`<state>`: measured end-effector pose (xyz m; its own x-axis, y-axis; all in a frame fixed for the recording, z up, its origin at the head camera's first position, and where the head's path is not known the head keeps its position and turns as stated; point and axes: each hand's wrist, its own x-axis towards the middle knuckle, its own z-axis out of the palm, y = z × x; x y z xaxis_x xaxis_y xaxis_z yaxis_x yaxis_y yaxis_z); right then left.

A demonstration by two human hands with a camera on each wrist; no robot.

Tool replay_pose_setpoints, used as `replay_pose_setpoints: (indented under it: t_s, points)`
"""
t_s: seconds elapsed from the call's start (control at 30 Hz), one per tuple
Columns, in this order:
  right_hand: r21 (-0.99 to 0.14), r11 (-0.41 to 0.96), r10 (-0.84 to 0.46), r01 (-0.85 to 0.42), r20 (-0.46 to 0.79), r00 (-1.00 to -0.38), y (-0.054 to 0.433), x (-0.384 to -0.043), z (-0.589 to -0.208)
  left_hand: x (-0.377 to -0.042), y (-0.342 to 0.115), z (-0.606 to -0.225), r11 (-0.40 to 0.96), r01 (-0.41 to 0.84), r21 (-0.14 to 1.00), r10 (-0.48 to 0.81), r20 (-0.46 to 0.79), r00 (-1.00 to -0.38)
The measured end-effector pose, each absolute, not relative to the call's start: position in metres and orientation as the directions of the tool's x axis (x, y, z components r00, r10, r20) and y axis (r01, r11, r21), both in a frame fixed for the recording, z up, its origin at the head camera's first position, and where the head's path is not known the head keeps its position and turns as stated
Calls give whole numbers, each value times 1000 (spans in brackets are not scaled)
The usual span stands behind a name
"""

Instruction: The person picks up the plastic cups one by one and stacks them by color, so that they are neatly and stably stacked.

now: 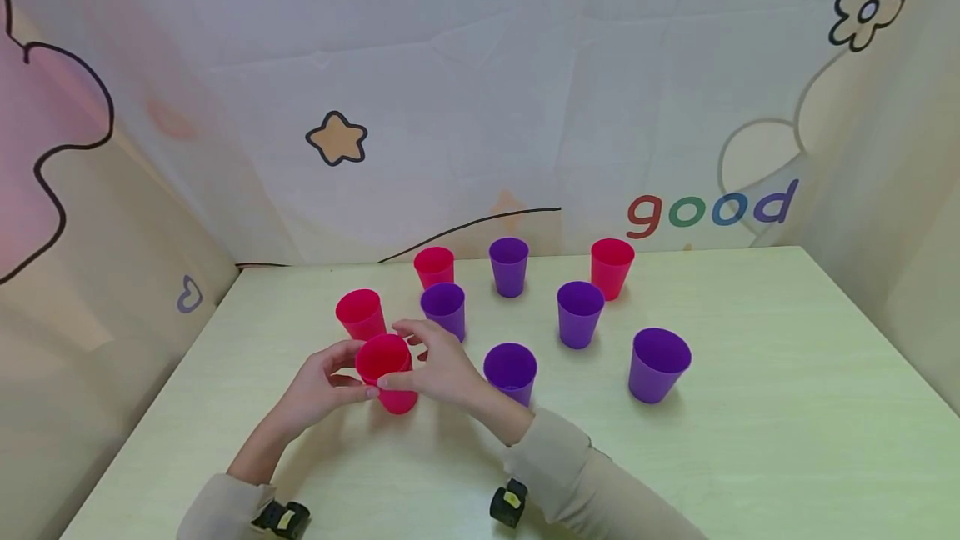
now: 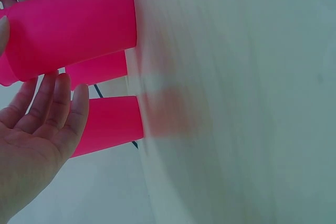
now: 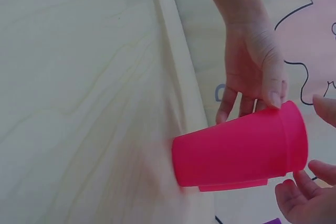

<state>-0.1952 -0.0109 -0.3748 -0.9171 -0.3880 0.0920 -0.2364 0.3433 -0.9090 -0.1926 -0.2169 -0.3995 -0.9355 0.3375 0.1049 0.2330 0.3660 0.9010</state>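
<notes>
Left hand [image 1: 315, 394] curves about the near-left side of the red stack [image 1: 384, 357], thumb and fingers bent to its wall and holding it near the top; in the right wrist view that thumb rests on the outer cup close to the rim. Right hand [image 1: 444, 369] is half spread on the stack's other side, its fingers at the rim and its thumb standing a little off in the right wrist view; I cannot tell whether it bears any weight.

Red cups make up the stack, one nested in another, mouth up, its long axis close to upright. Whether the base touches the table [image 1: 750, 373] is hard to tell. What seems to matter most is that the axis runs up between the two palms, with the left hand the closer of the pair.

Just right of the stack, past the right wrist, stands a purple cup [image 1: 510, 369]; well to the right is a wide-set purple cup [image 1: 658, 367]. Behind the stack and slightly left is a lone red cup [image 1: 361, 313], on the left hand's side. Behind and to the right come another purple cup [image 1: 442, 307] and, farther right, a fourth [image 1: 580, 315]. Deepest, behind the stack, are a red cup [image 1: 434, 265], a purple one [image 1: 509, 267] and, far right, a red one [image 1: 612, 267], all before the printed backdrop [image 1: 465, 123].
</notes>
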Motion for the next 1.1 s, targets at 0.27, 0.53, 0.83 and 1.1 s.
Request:
replay_pose_setpoints:
  t_s: [0.27, 0.53, 0.83, 1.1]
  points:
    - [-896, 329, -403, -298, 152, -903, -1, -188, -360, -193, -217, -401, 375, 239, 896, 339, 108, -935]
    - [-917, 307, -381, -254, 126, -916, 15, -182, -346, -193, -217, -400, 384, 213, 899, 319, 88, -944]
    - [-915, 273, -378, -299, 184, -907, 39, -179, -339, -194, -217, -400, 375, 209, 903, 319, 86, -944]
    - [-912, 266, -343, -313, 214, -915, 58, -178, -335, -194, -217, -400, 366, 208, 907, 322, 86, -943]
